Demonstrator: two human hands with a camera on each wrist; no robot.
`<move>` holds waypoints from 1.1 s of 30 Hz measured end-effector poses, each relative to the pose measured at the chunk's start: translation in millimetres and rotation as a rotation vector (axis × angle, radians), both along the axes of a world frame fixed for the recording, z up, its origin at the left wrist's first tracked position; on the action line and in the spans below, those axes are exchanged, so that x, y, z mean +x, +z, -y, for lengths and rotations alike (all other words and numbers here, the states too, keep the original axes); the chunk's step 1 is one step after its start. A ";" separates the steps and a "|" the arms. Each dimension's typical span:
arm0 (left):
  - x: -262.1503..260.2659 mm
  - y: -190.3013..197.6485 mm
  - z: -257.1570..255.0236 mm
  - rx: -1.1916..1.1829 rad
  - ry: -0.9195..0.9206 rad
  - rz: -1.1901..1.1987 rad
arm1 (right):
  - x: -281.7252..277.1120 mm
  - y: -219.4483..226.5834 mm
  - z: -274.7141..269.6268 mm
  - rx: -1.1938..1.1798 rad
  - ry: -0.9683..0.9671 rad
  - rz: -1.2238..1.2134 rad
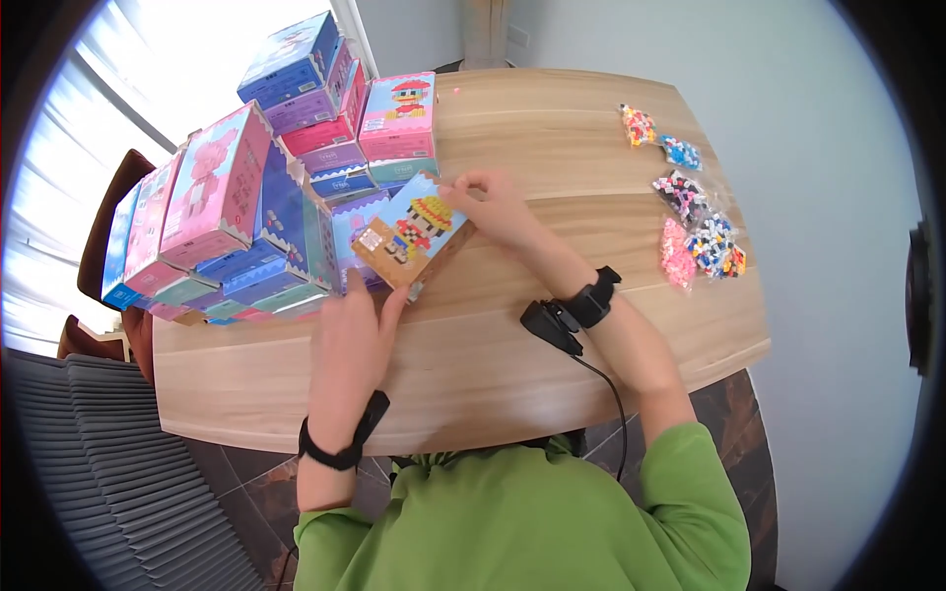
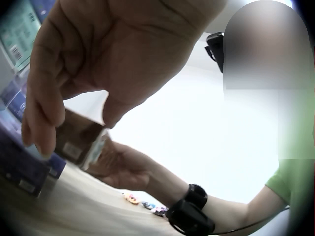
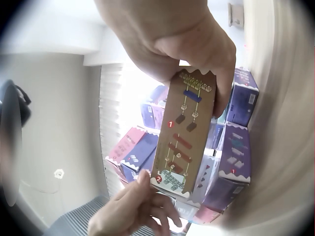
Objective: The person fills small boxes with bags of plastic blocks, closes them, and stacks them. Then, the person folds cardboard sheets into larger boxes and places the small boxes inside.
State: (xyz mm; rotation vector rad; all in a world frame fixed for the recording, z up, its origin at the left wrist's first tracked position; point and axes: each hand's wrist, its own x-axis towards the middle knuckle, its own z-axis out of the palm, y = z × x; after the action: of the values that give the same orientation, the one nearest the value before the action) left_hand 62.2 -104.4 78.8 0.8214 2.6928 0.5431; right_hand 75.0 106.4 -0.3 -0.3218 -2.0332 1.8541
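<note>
A small toy building-brick box (image 1: pixel 414 231), blue above and brown below with a yellow-hatted brick figure on its front, stands tilted beside the stacked boxes. My right hand (image 1: pixel 498 209) grips it by its upper end, thumb and fingers on opposite sides. In the right wrist view, the brown side of the box (image 3: pixel 184 130) carries printed assembly diagrams. My left hand (image 1: pixel 350 335) is at the lower end, its thumb right at the bottom corner. Its other fingers (image 3: pixel 160 209) hang loosely bent below that end.
Many similar boxes in pink, blue and purple (image 1: pixel 212 182) are piled at the left of the wooden table (image 1: pixel 552 345). Several clear bags of small coloured bricks (image 1: pixel 680 197) lie at the right edge. A cable runs from the right wrist camera (image 1: pixel 552 325).
</note>
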 end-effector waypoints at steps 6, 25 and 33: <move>19.4 23.5 3.3 0.182 -0.145 -0.259 | -48.8 -3.9 17.2 0.106 0.020 -0.044; -52.8 -44.7 -60.5 0.019 0.085 -0.592 | -16.1 -19.3 6.6 0.157 0.294 -0.074; -121.5 -57.7 -70.4 0.638 0.186 -0.458 | -58.7 -23.8 -47.9 0.065 -0.198 0.065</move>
State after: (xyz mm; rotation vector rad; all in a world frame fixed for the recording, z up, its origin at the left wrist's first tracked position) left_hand -59.3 -34.0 21.1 0.9341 3.0558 1.4702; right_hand 16.3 154.3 -24.1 -0.5509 -2.0176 1.6751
